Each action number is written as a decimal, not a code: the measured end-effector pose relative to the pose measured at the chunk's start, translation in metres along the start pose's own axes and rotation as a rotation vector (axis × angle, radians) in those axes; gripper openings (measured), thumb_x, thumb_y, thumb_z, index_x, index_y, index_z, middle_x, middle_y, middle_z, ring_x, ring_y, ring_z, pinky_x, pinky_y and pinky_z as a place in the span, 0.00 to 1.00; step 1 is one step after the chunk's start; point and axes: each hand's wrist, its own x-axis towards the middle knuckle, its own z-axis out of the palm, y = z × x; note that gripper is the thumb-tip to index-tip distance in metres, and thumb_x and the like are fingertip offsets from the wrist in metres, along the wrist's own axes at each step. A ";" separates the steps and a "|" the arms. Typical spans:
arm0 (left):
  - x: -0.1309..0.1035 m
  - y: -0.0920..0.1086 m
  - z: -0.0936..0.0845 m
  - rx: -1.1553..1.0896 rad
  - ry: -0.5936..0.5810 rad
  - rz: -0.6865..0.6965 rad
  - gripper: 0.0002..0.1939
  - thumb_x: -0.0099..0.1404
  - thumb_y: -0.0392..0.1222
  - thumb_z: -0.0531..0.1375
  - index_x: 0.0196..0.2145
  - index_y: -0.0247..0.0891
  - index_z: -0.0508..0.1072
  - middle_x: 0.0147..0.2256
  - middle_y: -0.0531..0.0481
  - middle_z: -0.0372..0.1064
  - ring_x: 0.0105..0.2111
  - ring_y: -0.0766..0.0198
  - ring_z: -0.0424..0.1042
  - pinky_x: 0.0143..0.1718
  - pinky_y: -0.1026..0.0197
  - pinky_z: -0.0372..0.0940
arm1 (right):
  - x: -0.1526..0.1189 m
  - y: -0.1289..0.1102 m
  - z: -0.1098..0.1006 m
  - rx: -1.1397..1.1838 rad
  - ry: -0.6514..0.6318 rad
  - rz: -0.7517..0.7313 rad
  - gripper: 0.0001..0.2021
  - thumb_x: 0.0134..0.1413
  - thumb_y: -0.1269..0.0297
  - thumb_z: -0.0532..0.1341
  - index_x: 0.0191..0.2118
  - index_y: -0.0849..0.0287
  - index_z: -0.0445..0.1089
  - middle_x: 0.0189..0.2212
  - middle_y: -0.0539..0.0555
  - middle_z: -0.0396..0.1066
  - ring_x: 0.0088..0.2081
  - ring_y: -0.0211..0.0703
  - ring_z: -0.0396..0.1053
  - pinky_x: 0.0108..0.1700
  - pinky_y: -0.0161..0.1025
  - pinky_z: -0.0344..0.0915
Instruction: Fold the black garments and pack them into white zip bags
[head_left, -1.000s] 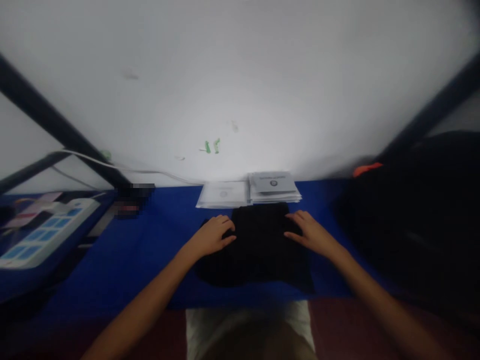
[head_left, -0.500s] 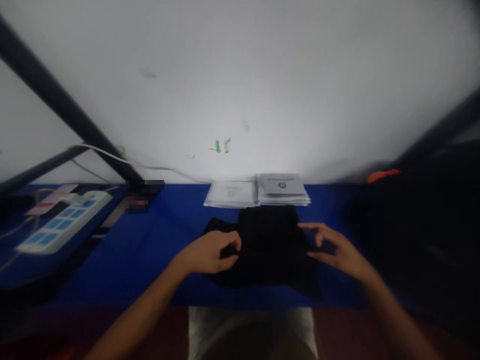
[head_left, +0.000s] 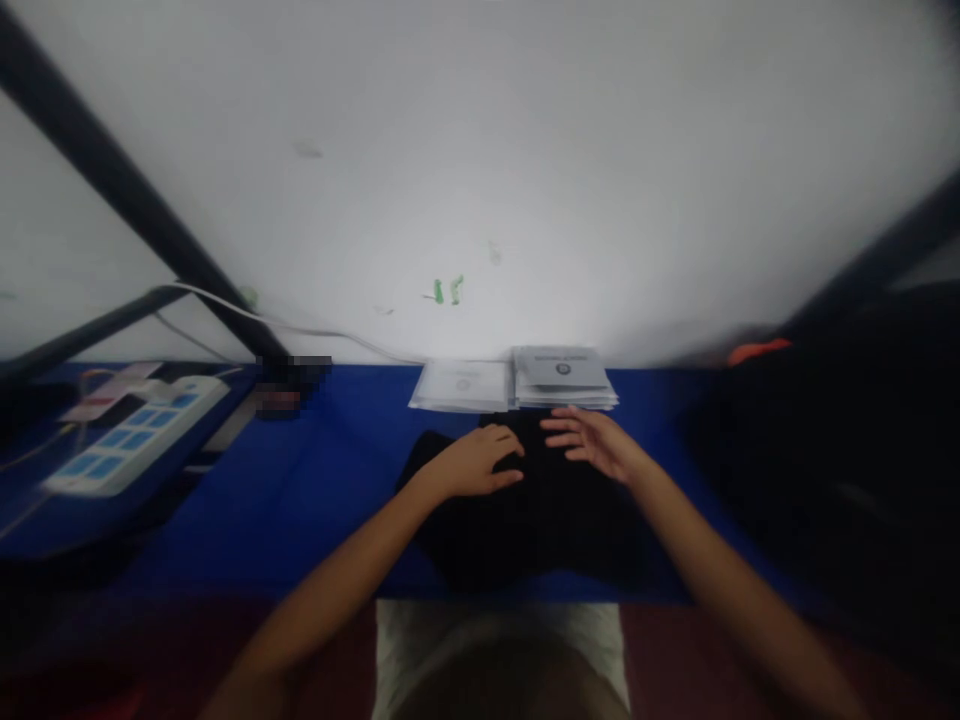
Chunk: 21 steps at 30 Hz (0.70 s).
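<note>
A black cloth, perhaps a garment (head_left: 525, 530), lies spread on the blue table in front of me; its folds are too dark to make out. My left hand (head_left: 480, 460) is over its left upper part, fingers apart and nothing held. Over the upper right part is my right hand (head_left: 592, 440), its fingers spread and stretched to the left. Whether the right hand touches the cloth I cannot tell. Just behind the cloth lie a flat white packet (head_left: 461, 385) and a stack of packets (head_left: 566, 377) with dark print.
A power strip (head_left: 139, 435) with blue sockets lies at the left, with cables about it. A white cable (head_left: 322, 332) runs along the wall. Dark frame bars (head_left: 127, 180) stand at the left. A large black heap (head_left: 840, 450) covers the table's right side.
Both hands have moved up the cloth and closer together. The left went up and right, the right went up and left, and the left hand's curled fingers have opened out.
</note>
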 end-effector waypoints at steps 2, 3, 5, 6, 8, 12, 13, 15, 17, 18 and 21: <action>0.012 -0.009 0.005 0.109 0.009 -0.019 0.18 0.66 0.47 0.58 0.52 0.40 0.69 0.55 0.42 0.66 0.55 0.52 0.64 0.56 0.51 0.58 | 0.020 -0.005 0.001 0.182 0.061 0.003 0.10 0.64 0.62 0.55 0.42 0.62 0.68 0.44 0.63 0.76 0.40 0.45 0.78 0.29 0.31 0.75; 0.015 -0.014 0.008 0.157 0.006 -0.048 0.20 0.66 0.47 0.58 0.53 0.39 0.69 0.57 0.40 0.64 0.57 0.51 0.63 0.57 0.50 0.57 | 0.028 -0.006 0.001 0.252 0.099 -0.005 0.09 0.65 0.63 0.54 0.41 0.62 0.68 0.41 0.63 0.77 0.40 0.45 0.78 0.30 0.31 0.76; 0.017 -0.021 0.013 0.221 -0.012 -0.105 0.22 0.66 0.47 0.58 0.56 0.37 0.67 0.59 0.38 0.62 0.60 0.49 0.60 0.59 0.48 0.55 | 0.040 -0.006 -0.001 0.334 0.167 -0.034 0.08 0.65 0.66 0.53 0.39 0.62 0.66 0.36 0.63 0.78 0.37 0.45 0.78 0.30 0.31 0.76; 0.016 -0.025 0.015 0.237 -0.019 -0.122 0.23 0.67 0.48 0.57 0.57 0.36 0.67 0.60 0.38 0.61 0.61 0.49 0.59 0.59 0.48 0.54 | 0.043 -0.005 -0.003 0.350 0.192 -0.047 0.07 0.65 0.67 0.53 0.38 0.63 0.66 0.34 0.63 0.78 0.35 0.45 0.79 0.30 0.31 0.76; 0.012 -0.030 0.020 0.244 -0.011 -0.136 0.25 0.68 0.49 0.56 0.58 0.35 0.65 0.62 0.37 0.58 0.62 0.49 0.57 0.61 0.47 0.53 | 0.047 -0.002 -0.005 0.353 0.231 -0.078 0.07 0.65 0.68 0.53 0.37 0.63 0.65 0.31 0.63 0.78 0.31 0.43 0.79 0.29 0.30 0.75; 0.006 -0.037 0.027 0.160 0.067 -0.116 0.25 0.67 0.51 0.56 0.58 0.37 0.65 0.62 0.38 0.58 0.63 0.49 0.56 0.61 0.47 0.53 | 0.047 0.001 -0.009 0.338 0.306 -0.178 0.03 0.60 0.71 0.57 0.33 0.61 0.65 0.28 0.58 0.77 0.31 0.44 0.78 0.27 0.31 0.75; 0.006 -0.037 0.027 0.122 0.095 -0.114 0.25 0.67 0.51 0.57 0.57 0.37 0.66 0.61 0.38 0.60 0.62 0.50 0.57 0.61 0.47 0.53 | 0.045 0.002 -0.010 0.326 0.337 -0.239 0.03 0.57 0.70 0.59 0.32 0.60 0.65 0.27 0.55 0.76 0.32 0.44 0.78 0.28 0.33 0.76; 0.006 -0.036 0.025 0.018 0.177 -0.123 0.22 0.67 0.50 0.57 0.55 0.39 0.68 0.58 0.40 0.64 0.60 0.51 0.61 0.60 0.47 0.54 | 0.041 0.002 -0.014 0.241 0.428 -0.428 0.04 0.52 0.68 0.61 0.30 0.59 0.66 0.25 0.50 0.73 0.32 0.44 0.77 0.29 0.37 0.76; 0.008 -0.033 0.022 -0.133 0.311 -0.167 0.18 0.68 0.49 0.56 0.51 0.39 0.70 0.52 0.42 0.69 0.54 0.53 0.66 0.58 0.49 0.58 | 0.034 0.001 -0.021 0.120 0.516 -0.606 0.05 0.47 0.64 0.62 0.27 0.58 0.66 0.22 0.47 0.70 0.28 0.40 0.73 0.29 0.37 0.74; 0.009 -0.032 0.019 -0.235 0.392 -0.206 0.16 0.68 0.50 0.56 0.48 0.39 0.71 0.49 0.43 0.72 0.51 0.54 0.69 0.55 0.50 0.60 | 0.030 0.001 -0.025 0.081 0.542 -0.652 0.06 0.45 0.62 0.62 0.25 0.58 0.67 0.21 0.46 0.68 0.25 0.39 0.70 0.28 0.36 0.72; 0.011 -0.032 0.012 -0.652 0.621 -0.355 0.17 0.68 0.53 0.54 0.41 0.36 0.73 0.40 0.43 0.75 0.40 0.57 0.74 0.44 0.55 0.67 | 0.015 0.002 -0.036 -0.172 0.491 -0.648 0.08 0.44 0.58 0.61 0.23 0.55 0.67 0.19 0.47 0.67 0.24 0.40 0.67 0.27 0.37 0.68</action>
